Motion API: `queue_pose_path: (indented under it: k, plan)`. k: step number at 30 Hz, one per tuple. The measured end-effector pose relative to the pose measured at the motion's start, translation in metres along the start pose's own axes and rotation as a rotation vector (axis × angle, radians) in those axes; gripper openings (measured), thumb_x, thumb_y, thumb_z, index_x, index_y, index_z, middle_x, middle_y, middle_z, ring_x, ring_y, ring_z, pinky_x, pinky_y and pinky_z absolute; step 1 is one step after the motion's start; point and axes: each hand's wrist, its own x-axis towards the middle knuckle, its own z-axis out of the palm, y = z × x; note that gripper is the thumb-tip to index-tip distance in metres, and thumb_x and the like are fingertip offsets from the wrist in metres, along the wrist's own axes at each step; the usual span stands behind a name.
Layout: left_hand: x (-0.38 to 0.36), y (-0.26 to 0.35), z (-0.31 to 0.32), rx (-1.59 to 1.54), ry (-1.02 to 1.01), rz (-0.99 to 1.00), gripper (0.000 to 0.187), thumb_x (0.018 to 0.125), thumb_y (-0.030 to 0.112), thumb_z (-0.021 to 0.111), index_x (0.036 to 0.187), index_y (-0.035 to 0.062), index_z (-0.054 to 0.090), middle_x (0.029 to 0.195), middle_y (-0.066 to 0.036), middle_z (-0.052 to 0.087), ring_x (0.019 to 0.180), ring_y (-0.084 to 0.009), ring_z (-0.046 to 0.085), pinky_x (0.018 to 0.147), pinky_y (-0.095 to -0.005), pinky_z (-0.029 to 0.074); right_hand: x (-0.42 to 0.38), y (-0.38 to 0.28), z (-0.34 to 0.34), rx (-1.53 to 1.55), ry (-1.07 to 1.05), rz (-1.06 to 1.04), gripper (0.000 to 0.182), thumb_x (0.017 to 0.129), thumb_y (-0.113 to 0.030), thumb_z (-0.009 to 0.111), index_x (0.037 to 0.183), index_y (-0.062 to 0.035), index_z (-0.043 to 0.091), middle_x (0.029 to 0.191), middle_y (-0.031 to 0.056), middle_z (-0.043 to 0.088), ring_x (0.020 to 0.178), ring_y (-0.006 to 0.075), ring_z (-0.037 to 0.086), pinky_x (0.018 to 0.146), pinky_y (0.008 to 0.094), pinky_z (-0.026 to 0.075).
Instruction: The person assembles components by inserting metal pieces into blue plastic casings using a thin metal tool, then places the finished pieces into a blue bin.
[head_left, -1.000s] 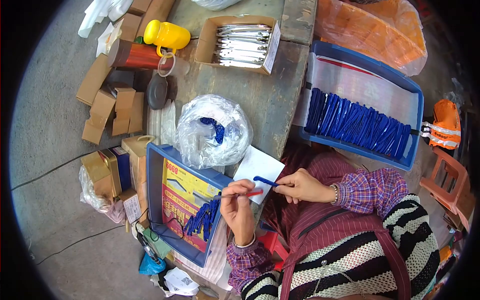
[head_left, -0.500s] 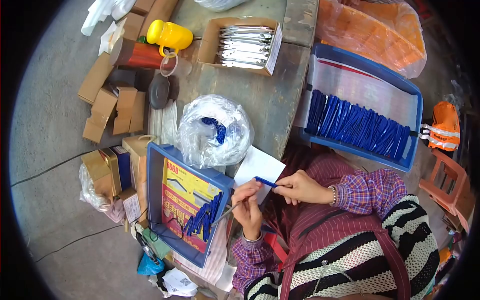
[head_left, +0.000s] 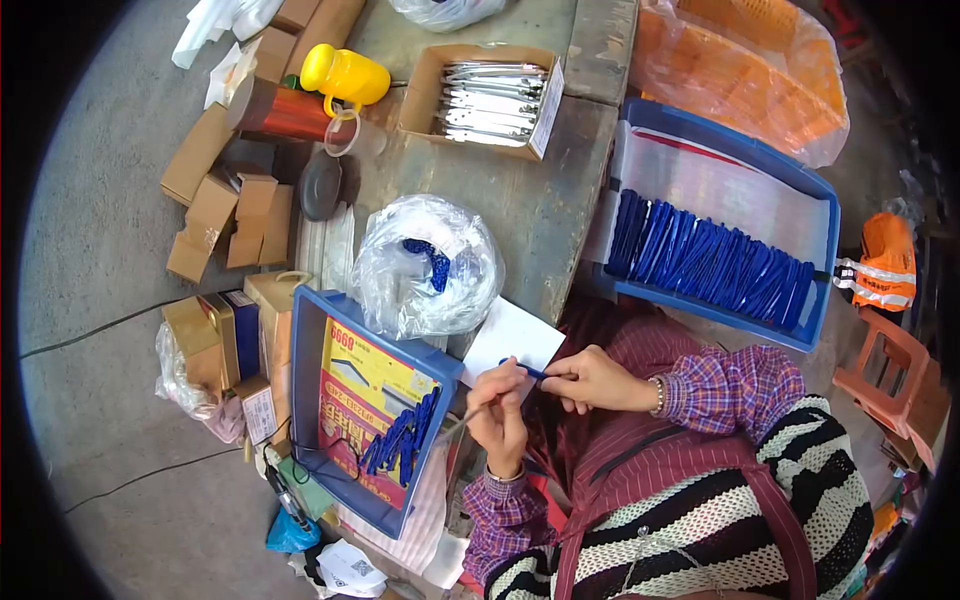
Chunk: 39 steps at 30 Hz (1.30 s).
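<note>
My right hand pinches a small blue handle piece by one end. My left hand is closed on a thin metal rod and touches the other end of the blue piece. Both hands meet over a white sheet of paper at the table's edge. Just left of my left hand, a blue tray holds a small heap of blue pieces on a yellow printed sheet.
A second blue tray at the right holds a long row of blue pieces. A clear bag, a carton of metal parts, a yellow jug, an orange bag and small boxes surround the table.
My left hand has swung right and up with the metal rod until it meets the blue piece in my right hand. The right hand has hardly moved.
</note>
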Motion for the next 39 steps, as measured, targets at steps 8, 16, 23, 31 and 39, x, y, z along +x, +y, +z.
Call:
queue_pose_path:
  k: [8, 16, 23, 31, 39]
  plan:
    - [0.0, 0.012, -0.01, -0.064, 0.179, -0.025, 0.008, 0.093, 0.006, 0.05, 0.098, 0.0025, 0.045, 0.076, -0.012, 0.055, 0.07, -0.0218, 0.057, 0.078, -0.0434, 0.052, -0.003, -0.001, -0.001, 0.105, -0.052, 0.074, 0.024, 0.092, -0.018, 0.055, 0.101, 0.0004, 0.067, 0.06, 0.0043, 0.062, 0.046, 0.0077, 0.057, 0.043, 0.0198, 0.043]
    - [-0.006, 0.009, -0.012, -0.164, 0.243, -0.163, 0.008, 0.093, 0.008, 0.05, 0.098, 0.0034, 0.046, 0.071, -0.009, 0.051, 0.065, -0.0188, 0.053, 0.069, -0.0363, 0.049, -0.011, -0.01, -0.005, 0.16, -0.124, 0.075, 0.024, 0.093, -0.019, 0.055, 0.102, -0.0004, 0.067, 0.062, 0.0024, 0.062, 0.05, 0.0057, 0.056, 0.046, 0.0192, 0.044]
    - [-0.007, 0.007, -0.01, -0.203, 0.21, -0.218, 0.005, 0.09, 0.002, 0.049, 0.094, 0.0025, 0.046, 0.071, -0.011, 0.055, 0.065, -0.0198, 0.056, 0.07, -0.0366, 0.052, -0.032, -0.009, -0.055, 0.154, 0.055, 0.028, 0.024, 0.093, -0.018, 0.055, 0.103, 0.0008, 0.066, 0.067, 0.0026, 0.064, 0.053, 0.0054, 0.055, 0.049, 0.0188, 0.045]
    - [-0.006, 0.01, -0.002, -0.171, 0.17, -0.232, 0.005, 0.091, 0.003, 0.049, 0.095, 0.0031, 0.047, 0.071, -0.01, 0.055, 0.065, -0.0193, 0.055, 0.071, -0.037, 0.051, -0.046, 0.024, -0.141, 0.024, 0.574, -0.072, 0.022, 0.091, -0.017, 0.057, 0.098, 0.0001, 0.069, 0.081, 0.0005, 0.053, 0.063, 0.0053, 0.051, 0.052, 0.0188, 0.045]
    - [-0.007, 0.014, 0.004, -0.148, 0.152, -0.252, 0.006, 0.091, 0.006, 0.051, 0.096, 0.0034, 0.047, 0.07, -0.009, 0.054, 0.065, -0.0188, 0.055, 0.072, -0.0373, 0.05, -0.028, 0.028, -0.167, -0.049, 0.677, 0.091, 0.023, 0.088, -0.022, 0.064, 0.092, -0.0007, 0.071, 0.067, -0.0027, 0.055, 0.053, 0.0033, 0.046, 0.049, 0.0191, 0.041]
